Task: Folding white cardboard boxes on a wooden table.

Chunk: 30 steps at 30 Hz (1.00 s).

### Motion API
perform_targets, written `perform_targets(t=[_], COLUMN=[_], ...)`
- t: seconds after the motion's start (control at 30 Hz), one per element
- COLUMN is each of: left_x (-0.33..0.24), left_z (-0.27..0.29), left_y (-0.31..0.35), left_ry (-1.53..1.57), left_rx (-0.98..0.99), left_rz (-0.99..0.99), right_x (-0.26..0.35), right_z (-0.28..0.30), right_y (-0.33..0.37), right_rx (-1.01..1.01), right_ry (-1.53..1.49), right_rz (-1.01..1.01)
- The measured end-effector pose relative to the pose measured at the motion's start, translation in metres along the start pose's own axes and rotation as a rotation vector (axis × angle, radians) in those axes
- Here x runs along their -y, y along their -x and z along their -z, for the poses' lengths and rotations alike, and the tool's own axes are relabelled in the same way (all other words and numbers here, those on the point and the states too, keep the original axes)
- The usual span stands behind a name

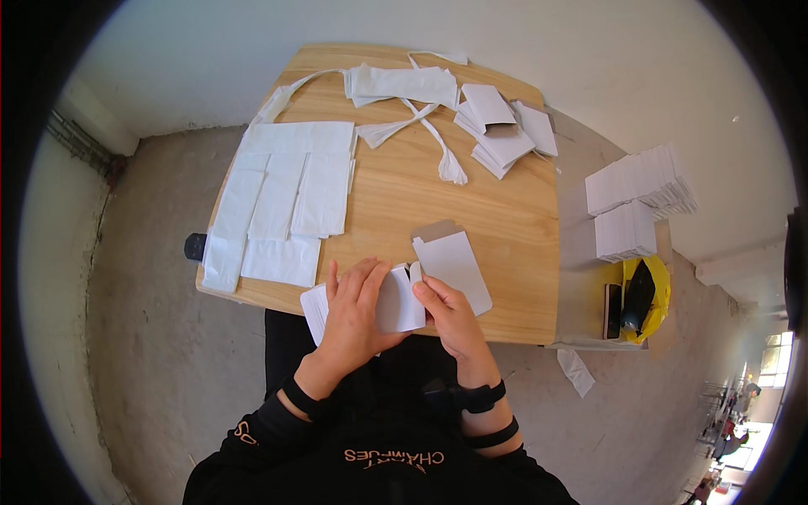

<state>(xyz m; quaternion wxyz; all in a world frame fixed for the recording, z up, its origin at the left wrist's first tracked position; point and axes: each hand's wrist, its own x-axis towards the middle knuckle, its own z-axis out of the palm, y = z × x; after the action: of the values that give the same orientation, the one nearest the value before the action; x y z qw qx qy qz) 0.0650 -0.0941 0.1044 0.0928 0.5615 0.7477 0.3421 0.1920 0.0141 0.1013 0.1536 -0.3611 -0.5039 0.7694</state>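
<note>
Black sweatshirt closest to us, arms out over a wooden table, all the action right at its near edge. The small white box is up between both hands. Left hand has a broad hold, fingers spread across the box with the thumb along the near side. Right hand is way tighter, thumb and fingers pinched on the end, next to a narrow dark gap. Can't tell what the hidden fingers are doing.

My guess is this is the folding stage, with that end getting closed up. If so, the next move calls for a steady left hand and a gentle right thumb, so the flap tucks in without a crease. There's a flat carton just right of the box, grey flap showing, and some white pieces poking out beside the left hand, no clue if they're cartons too.

Writing-wise: orange lettering on the sweatshirt, upside down from this side. Box and carton look plain. Can't make out any label on the stacked boxes off right, either.
</note>
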Motion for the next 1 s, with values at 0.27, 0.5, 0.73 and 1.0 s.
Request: perform_targets(t=[0.27,0.5,0.73,1.0], left_x=[0.003,0.005,0.01,0.009], left_z=[0.0,0.001,-0.003,-0.003], left_y=[0.004,0.004,0.008,0.008], left_ry=[0.02,-0.012,-0.021,0.012], left_rx=[-0.016,0.011,-0.041,-0.062], left_rz=[0.002,0.0,0.06,0.104], right_x=[-0.007,-0.009,-0.014,-0.016], right_z=[0.003,-0.011,-0.021,-0.023], right_y=[-0.003,0.002,0.005,0.005], right_rx=[-0.018,-0.145,-0.135,-0.088], right_ry=[0.09,0.389,0.531,0.535], right_rz=[0.024,0.273,0.399,0.388])
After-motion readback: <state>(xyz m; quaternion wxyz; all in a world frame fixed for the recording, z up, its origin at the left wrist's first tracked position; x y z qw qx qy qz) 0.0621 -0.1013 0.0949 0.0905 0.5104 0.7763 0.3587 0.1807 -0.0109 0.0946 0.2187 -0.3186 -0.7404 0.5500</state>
